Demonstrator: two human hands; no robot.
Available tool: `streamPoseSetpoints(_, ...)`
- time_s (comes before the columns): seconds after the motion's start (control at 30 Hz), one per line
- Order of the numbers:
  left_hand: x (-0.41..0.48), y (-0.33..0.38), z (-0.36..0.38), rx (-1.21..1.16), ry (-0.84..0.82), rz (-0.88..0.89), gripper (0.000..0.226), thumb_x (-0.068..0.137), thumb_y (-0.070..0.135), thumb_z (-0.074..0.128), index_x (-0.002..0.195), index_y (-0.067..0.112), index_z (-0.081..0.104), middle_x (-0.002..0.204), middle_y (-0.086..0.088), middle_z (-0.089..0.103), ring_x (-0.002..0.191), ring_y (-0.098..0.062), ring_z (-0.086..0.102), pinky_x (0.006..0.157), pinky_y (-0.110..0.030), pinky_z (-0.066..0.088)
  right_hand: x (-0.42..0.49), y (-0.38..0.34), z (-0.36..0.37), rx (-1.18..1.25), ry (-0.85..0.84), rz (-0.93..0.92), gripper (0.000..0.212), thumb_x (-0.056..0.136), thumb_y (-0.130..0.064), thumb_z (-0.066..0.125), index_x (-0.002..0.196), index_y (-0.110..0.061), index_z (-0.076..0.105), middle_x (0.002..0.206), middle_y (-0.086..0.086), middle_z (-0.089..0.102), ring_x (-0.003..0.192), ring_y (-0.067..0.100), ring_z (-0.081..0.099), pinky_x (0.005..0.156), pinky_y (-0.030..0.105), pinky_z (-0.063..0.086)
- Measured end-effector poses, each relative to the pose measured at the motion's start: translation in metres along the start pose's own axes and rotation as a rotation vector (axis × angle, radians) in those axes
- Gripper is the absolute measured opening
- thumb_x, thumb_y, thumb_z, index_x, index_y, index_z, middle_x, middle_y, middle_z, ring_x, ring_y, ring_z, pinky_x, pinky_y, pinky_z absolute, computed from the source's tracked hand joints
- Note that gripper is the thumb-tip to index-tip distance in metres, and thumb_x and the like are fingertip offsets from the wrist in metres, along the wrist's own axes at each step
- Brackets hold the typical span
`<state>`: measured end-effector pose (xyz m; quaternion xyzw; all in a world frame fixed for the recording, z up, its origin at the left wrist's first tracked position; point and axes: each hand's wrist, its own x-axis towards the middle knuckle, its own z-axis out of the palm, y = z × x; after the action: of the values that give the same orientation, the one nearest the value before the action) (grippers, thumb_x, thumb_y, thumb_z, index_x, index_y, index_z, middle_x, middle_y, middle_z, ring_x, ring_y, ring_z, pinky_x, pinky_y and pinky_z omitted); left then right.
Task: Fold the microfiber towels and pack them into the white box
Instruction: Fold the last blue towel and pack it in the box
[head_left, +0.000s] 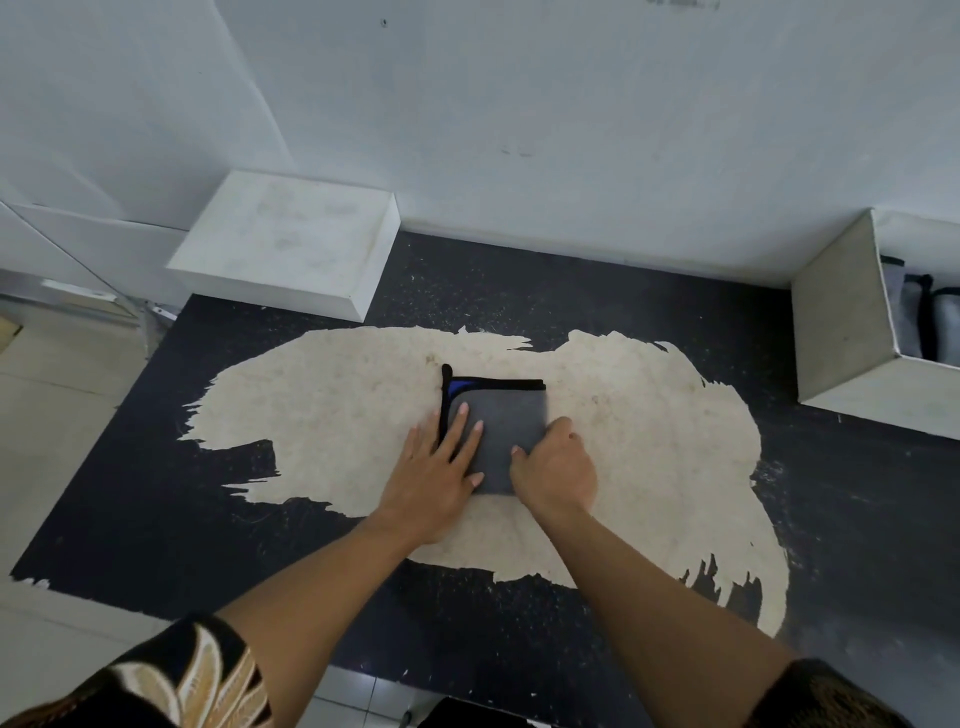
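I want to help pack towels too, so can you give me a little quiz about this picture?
1. True or false: the left hand lies with straight fingers on the towel.
2. Where do packed towels already sit? A) in the open box on the right B) on a shelf C) on a chair
3. Fill in: the edge trim of the towel being folded is ____.
Key: 1 true; 2 A; 3 black.
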<state>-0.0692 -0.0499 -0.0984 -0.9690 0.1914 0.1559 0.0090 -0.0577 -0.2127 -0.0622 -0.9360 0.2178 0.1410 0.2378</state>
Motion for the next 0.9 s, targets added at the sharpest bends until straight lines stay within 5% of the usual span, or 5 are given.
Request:
streamPoseSetpoints(0.1,0.002,0.004,-0.008,0.036,0.061,-0.033,0.065,0.103,0.045,0.026,0.156,0.012,0.009,0.164,-0.012,-0.001,0.151,-0.037,0.0,0.121,-0.05,0.004,0.007,0.0,-0.001,0.15,-0.156,0.15,0.033,0.086,-0.034,0.067,0.106,-0.012,0.054,0.104,0.008,0.066,0.09,0.026,0.065,0.064,0.029,0.047)
streamPoseSetpoints(0.2,0.022,0.023,-0.043,-0.136,0.263,-0.144,0.036,0.098,0.032,0.049,0.128,0.013,0.056,0.134,-0.01,0.054,0.121,-0.029,0.049,0.101,-0.039,0.04,0.014,0.009,-0.011,0.22,-0.191,0.159,0.022,0.085,-0.029,0.065,0.096,-0.01,0.063,0.098,0.009,0.069,0.077,0.022,0.061,0.057,0.025,0.044)
streamPoseSetpoints(0.33,0.078,0.06,-0.093,-0.587,0.034,-0.483,0.04,0.092,0.043,0.055,0.117,0.013,0.047,0.11,-0.006,0.063,0.1,-0.029,0.061,0.071,-0.035,0.046,0.019,0.029,-0.027,0.212,-0.198,0.16,0.026,0.086,-0.026,0.062,0.107,-0.011,0.059,0.1,0.007,0.065,0.087,0.024,0.062,0.066,0.031,0.048)
streamPoseSetpoints(0.63,0.127,0.123,-0.1,-0.42,-0.175,-0.502,0.068,0.071,0.026,0.072,0.124,0.011,0.033,0.11,-0.006,0.06,0.107,-0.028,0.059,0.066,-0.032,0.04,0.013,0.055,-0.026,0.292,-0.123,-0.03,0.036,0.09,-0.021,0.06,0.123,-0.012,0.051,0.105,0.008,0.068,0.09,0.028,0.066,0.065,0.03,0.044)
streamPoseSetpoints(0.9,0.133,0.119,-0.101,-0.45,-0.181,-0.58,0.072,0.081,0.019,0.064,0.138,0.005,0.023,0.113,-0.006,0.061,0.11,-0.028,0.058,0.067,-0.032,0.042,0.009,0.054,-0.036,0.152,-0.06,-0.115,0.02,0.089,-0.027,0.057,0.107,-0.018,0.052,0.091,0.004,0.066,0.077,0.027,0.063,0.059,0.033,0.048)
